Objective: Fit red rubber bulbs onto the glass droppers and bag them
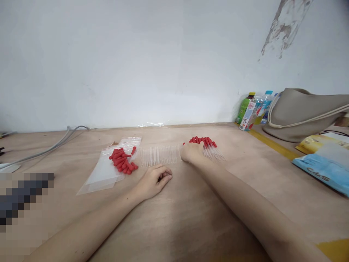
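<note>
My left hand (154, 182) lies on the table with its fingers loosely curled in, and I see nothing in it. Just beyond it a row of clear thin glass tubes (160, 155) lies side by side. My right hand (192, 152) is closed at the right end of that row, its fingertips mostly hidden. A bit of red bulb shows at its fingertips, apparently a dropper's. Beside it several finished droppers (211, 147) with red rubber bulbs lie in a row. Loose red rubber bulbs (121, 160) are heaped on clear plastic bags (99, 178) at the left.
Drink bottles (248, 112) stand against the wall at the back right, next to a grey-beige bag (300, 114). A blue and yellow packet (324, 167) lies at the right edge. Grey cables (60, 140) run over the table at the left.
</note>
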The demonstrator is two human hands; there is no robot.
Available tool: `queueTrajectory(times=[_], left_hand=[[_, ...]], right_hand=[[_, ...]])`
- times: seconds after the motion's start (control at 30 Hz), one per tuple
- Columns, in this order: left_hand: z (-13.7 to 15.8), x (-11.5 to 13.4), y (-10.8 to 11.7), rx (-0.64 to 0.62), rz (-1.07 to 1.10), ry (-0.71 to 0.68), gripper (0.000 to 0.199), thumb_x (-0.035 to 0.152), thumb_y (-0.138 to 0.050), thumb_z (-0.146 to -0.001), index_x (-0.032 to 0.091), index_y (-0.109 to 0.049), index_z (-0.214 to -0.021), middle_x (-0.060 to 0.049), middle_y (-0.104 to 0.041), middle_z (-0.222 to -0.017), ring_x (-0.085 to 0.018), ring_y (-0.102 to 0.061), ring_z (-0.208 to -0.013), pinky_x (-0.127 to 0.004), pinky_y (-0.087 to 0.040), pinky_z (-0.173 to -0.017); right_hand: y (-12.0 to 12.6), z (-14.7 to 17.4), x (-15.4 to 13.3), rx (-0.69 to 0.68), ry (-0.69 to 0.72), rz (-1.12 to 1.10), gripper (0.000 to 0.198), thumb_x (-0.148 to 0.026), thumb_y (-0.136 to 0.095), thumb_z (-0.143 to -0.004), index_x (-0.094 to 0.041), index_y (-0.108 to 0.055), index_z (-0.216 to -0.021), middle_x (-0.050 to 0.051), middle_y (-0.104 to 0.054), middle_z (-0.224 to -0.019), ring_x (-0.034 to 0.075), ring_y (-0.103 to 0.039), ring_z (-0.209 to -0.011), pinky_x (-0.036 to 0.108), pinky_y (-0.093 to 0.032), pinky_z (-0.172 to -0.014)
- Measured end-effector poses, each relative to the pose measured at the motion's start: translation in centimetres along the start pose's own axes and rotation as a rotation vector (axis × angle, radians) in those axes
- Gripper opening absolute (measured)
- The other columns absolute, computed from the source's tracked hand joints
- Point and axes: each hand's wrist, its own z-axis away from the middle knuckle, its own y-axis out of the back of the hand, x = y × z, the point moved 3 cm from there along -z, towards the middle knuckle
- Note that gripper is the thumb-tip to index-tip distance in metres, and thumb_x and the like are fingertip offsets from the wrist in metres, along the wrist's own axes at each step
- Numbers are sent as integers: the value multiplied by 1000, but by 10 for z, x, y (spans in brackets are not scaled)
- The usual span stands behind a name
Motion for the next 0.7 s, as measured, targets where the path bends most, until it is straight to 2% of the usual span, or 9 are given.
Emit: queueTrajectory(times=[0.1, 0.2, 0.27, 0.33, 0.43, 0.53, 0.63, 0.7], left_hand=[[0, -1, 0, -6, 2, 5, 15, 24, -46, -81, 17, -60, -82, -1, -54, -71, -11, -49, -62, -22, -39, -58], [0, 0, 1, 4, 5, -1, 15, 23, -46, -81, 18, -60, -81, 0, -54, -71, -10, -49, -62, -22, -39, -58], [0, 1, 0, 7, 5, -6, 15, 24, -46, -81, 18, -60, -81, -1, -55, -72, -11, -49, -62, -22, -40, -58], [0, 2, 0, 5, 4, -2, 15, 24, -46, -81, 18, -60, -81, -1, -55, -72, -11, -50, -62, -22, -40, -58], [0, 2, 2, 68, -39, 21, 16, 26, -47, -81, 18, -60, -79, -1, -55, -72, -11, -50, -62, -23, -40, -58], [-3, -4, 14, 205, -197, 53, 18, 28, -47, -81, 17, -58, -71, -1, -56, -70, -14, -51, -67, -26, -39, -62], [-7, -15, 35, 300, -462, 112, 22, 30, -48, -78, 17, -51, -60, -3, -54, -65, -18, -49, -68, -30, -37, -64], [-12, -26, 52, 318, -644, 169, 21, 32, -49, -76, 18, -51, -60, -5, -55, -70, -23, -49, -77, -35, -35, -71]], right_hand=[[2, 7, 1, 55, 10, 14, 17, -15, -48, -70, -13, -64, -77, 15, -64, -81, 26, -57, -78, 42, -24, -75], [4, 23, 6, 159, 58, 34, 24, -13, -41, -77, -10, -60, -91, 18, -62, -89, 27, -54, -85, 41, -23, -77], [5, 38, 11, 262, 158, 47, 25, -13, -35, -82, -9, -56, -95, 17, -62, -87, 25, -53, -83, 39, -22, -77], [4, 53, 17, 371, 291, 30, 24, -16, -32, -86, -11, -55, -90, 14, -63, -82, 23, -53, -77, 37, -22, -77], [0, 68, 31, 509, 442, -90, 21, -21, -34, -87, -14, -54, -86, 8, -63, -78, 19, -53, -76, 35, -21, -80], [-6, 74, 44, 595, 483, -223, 18, -21, -39, -86, -15, -53, -96, 5, -63, -79, 16, -53, -77, 34, -21, -82], [-10, 75, 49, 591, 481, -248, 26, -22, -41, -85, -15, -50, -108, 5, -63, -80, 17, -53, -77, 33, -22, -80], [-11, 74, 49, 571, 485, -237, 24, -22, -41, -85, -15, -54, -104, 5, -63, -79, 17, -53, -77, 33, -22, -79]])
